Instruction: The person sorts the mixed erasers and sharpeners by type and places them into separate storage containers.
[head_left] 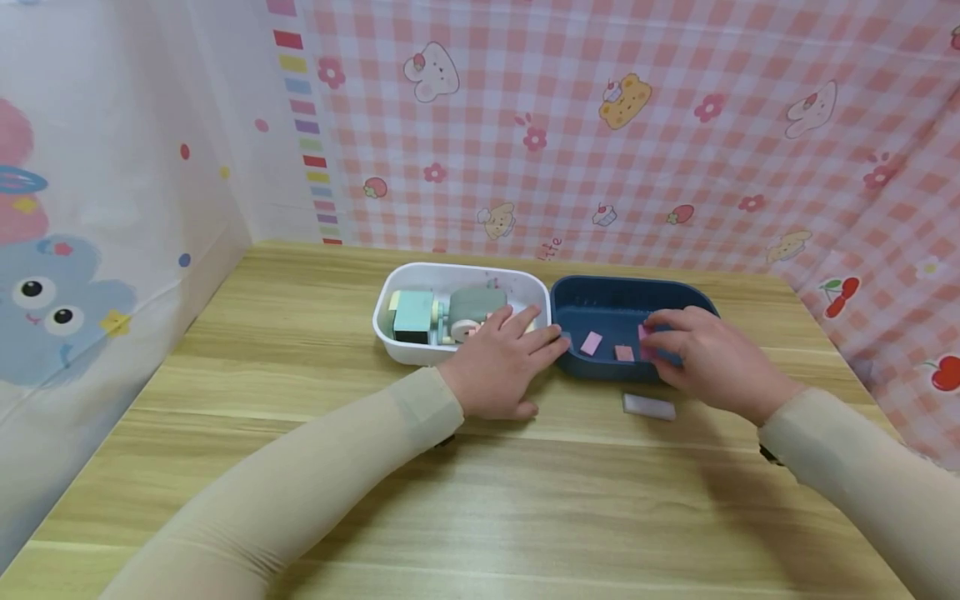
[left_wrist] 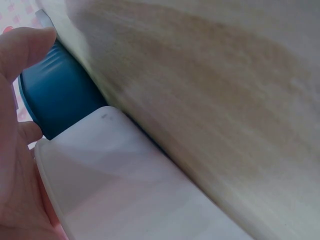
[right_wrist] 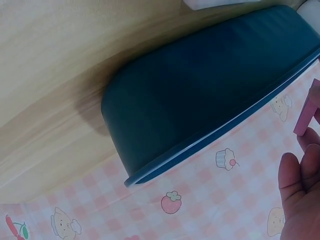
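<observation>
My right hand [head_left: 701, 358] pinches a pink rectangular block [right_wrist: 306, 114] between thumb and fingers, over the right part of a dark blue tub [head_left: 630, 287]. In that tub lie a pink block [head_left: 591, 343] and a salmon-pink block [head_left: 624, 353]. My left hand [head_left: 498, 367] spreads its fingers across the front right rim of a white tub [head_left: 420, 355], the fingertips reaching to where both tubs meet. A mint-green toy piece [head_left: 413, 312] and a grey-green rounded piece [head_left: 478, 303] sit inside the white tub, partly hidden by that hand.
On the wooden table [head_left: 480, 517], a whitish bar [head_left: 648, 407] lies just in front of the dark blue tub. Behind the table hangs a pink checked cloth [head_left: 570, 167], and a white printed cloth [head_left: 97, 167] hangs at the left.
</observation>
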